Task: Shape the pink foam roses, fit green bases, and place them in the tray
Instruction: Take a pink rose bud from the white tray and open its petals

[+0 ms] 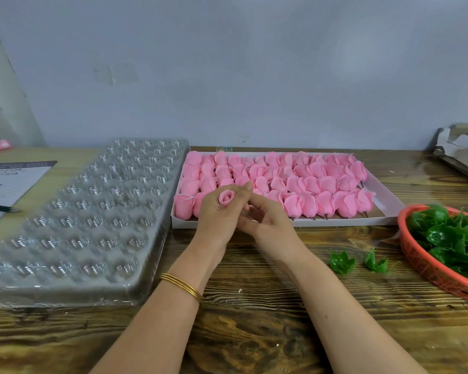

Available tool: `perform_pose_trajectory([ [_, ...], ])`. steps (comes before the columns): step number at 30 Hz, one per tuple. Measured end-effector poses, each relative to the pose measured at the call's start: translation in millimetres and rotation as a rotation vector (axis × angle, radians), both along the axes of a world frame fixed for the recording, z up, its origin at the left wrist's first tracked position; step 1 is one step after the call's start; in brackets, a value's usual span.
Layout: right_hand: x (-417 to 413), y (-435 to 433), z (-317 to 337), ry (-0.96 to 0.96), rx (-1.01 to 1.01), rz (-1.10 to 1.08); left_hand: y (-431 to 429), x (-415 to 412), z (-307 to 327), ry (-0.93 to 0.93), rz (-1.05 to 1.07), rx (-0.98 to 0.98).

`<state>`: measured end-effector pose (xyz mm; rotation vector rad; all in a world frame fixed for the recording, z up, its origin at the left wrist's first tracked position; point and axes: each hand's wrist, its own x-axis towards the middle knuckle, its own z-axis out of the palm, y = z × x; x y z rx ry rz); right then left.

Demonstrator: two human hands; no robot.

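Pink foam rose point(225, 198) gripped in left hand point(216, 217); right hand point(268, 222) curled at its base — hold unclear. Over-squeezing likely risked creased petals.

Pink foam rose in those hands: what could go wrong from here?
The pink foam rose sits in the curled fingers of the left hand; squeezing too hard could crush its thin petals. Two loose green plastic bases lie on the wooden table close beside the right forearm, which might knock them away.
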<state>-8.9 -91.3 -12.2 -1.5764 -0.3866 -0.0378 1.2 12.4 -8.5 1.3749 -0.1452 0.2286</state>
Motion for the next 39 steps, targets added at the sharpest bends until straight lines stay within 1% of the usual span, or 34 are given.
perform_pose_trajectory([
  [8, -1.5, 2.3, -0.4, -0.030, -0.070, -0.104, -3.0, 0.5, -2.1, 0.020, -0.027, -0.042],
  [12, -1.1, 1.7, -2.2, -0.037, -0.071, -0.139, -2.4, -1.3, -0.4, 0.010, -0.036, -0.015],
  [21, -0.5, 0.3, -1.7, -0.025, -0.023, -0.076, 0.9, -1.8, 2.0, -0.025, -0.062, 0.012],
  [24, -1.8, 0.4, 0.8, -0.020, -0.033, -0.085, 0.5, 0.3, 0.2, -0.031, -0.031, 0.036],
  [28, -2.3, 2.4, 4.5, 0.009, -0.018, -0.130, -1.0, 1.0, -2.2, -0.036, 0.081, 0.046],
  [29, -2.7, 2.7, 5.7, 0.019, 0.009, -0.151, -0.4, 1.1, -2.6, -0.061, 0.112, 0.072],
  [32, -4.5, 1.4, 10.9, 0.068, 0.126, -0.216, 2.4, 3.9, -3.9, -0.205, 0.237, 0.280],
  [35, -6.8, 1.1, 13.0, 0.095, 0.130, -0.235, 2.1, 3.4, -5.8, -0.299, 0.237, 0.421],
  [39, -11.3, 5.8, 13.4, 0.080, 0.055, -0.243, -2.5, -0.6, -7.4, -0.288, 0.139, 0.365],
])
